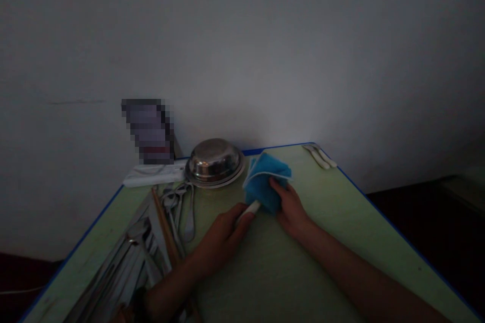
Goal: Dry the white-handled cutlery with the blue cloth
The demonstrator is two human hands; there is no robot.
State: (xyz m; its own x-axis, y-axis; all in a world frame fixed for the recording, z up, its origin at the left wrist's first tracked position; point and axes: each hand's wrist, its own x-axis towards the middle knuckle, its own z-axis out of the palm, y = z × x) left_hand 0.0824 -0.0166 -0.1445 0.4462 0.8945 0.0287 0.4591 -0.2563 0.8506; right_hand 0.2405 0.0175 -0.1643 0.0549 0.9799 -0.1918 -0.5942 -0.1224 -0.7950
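Note:
My left hand (232, 227) is closed around a white handle (250, 209) near the middle of the table. The far end of the handled utensil is hidden inside a blue cloth (267, 181) with a pale edge, so its kind cannot be made out. My right hand (290, 207) grips that cloth from the right side, thumb on top, folding it around the utensil. Just behind the cloth, to the left, a shiny metal bowl (215, 159) lies upside down on another dish.
Many spoons (140, 232) and other long utensils are heaped along the table's left side. Two white-handled utensils (320, 156) lie at the far right corner. A white power strip (151, 174) and a blurred-out upright device (149, 131) stand against the wall. The green table (364, 242) has blue edges.

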